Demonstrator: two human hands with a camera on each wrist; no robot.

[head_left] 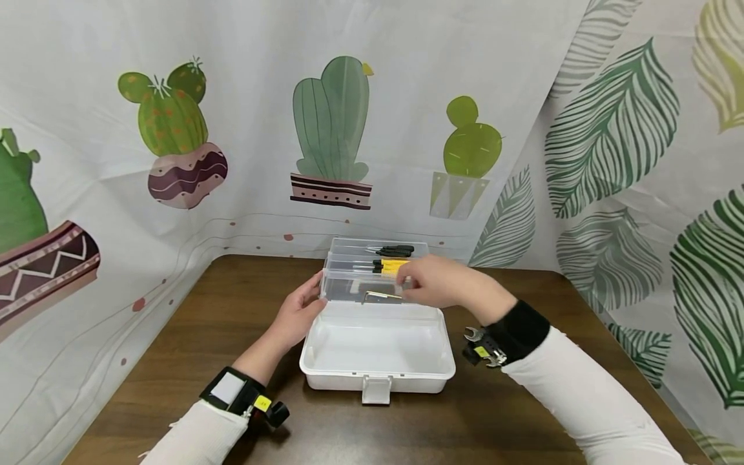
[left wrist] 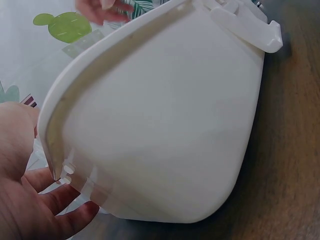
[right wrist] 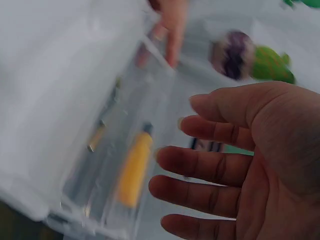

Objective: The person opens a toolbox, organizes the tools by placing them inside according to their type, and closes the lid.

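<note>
A white toolbox (head_left: 378,382) stands open on the table, with tiered clear trays (head_left: 343,258) raised at its back. Black-handled screwdrivers (head_left: 395,250) lie in the rear tray and yellow-and-black-handled screwdrivers (head_left: 391,266) in the middle one. The front tray holds an L-shaped hex key (head_left: 380,295). At the trays' left end, my left hand (head_left: 299,313) holds the clear edge between thumb and fingers. Over the right end of the trays hangs my right hand (head_left: 438,283); its fingers (right wrist: 200,160) are loosely bent and apart, with nothing between them.
Metal wrench ends (head_left: 473,334) show beside the right wrist camera, to the right of the toolbox. The latch (head_left: 376,389) hangs down at the toolbox's front. A brown wooden table (head_left: 232,290) lies beneath, and a printed cloth (head_left: 250,129) hangs behind it.
</note>
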